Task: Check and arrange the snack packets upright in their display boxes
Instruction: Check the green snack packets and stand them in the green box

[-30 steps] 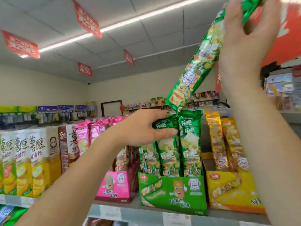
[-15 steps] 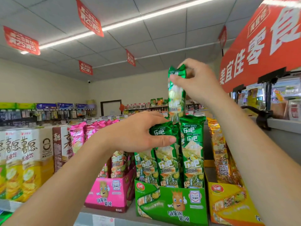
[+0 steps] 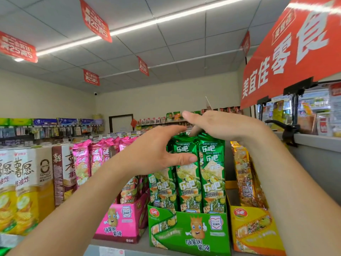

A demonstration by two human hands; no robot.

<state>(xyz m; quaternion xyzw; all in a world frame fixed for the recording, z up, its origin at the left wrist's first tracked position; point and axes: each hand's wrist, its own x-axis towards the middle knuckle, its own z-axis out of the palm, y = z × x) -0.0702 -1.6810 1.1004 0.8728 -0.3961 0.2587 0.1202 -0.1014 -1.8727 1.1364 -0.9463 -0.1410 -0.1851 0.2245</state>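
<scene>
Here three display boxes stand side by side on the shelf (image 3: 136,247): a pink box (image 3: 121,222), a green box (image 3: 184,235) and a yellow box (image 3: 254,231). The green packets (image 3: 212,172) stand upright in the green box. Three show across the front, the leftmost sitting lower than the other two, and more tops crowd behind them, too bunched to count. At least four pink packets (image 3: 81,163) show their tops above the pink box. The yellow packets (image 3: 243,172) overlap, so their number cannot be told. Five small red signs (image 3: 95,19) hang from the ceiling. The left hand (image 3: 156,154) reaches in with the forearm raised and makes a loose C, grasping nothing: its thumb (image 3: 184,159) lies against the face of a front green packet and its fingers stretch over the tops. The right hand (image 3: 221,124) hovers palm-down above the same tops with its fingers extended and released, one finger (image 3: 193,131) dipping down among the packet tops.
</scene>
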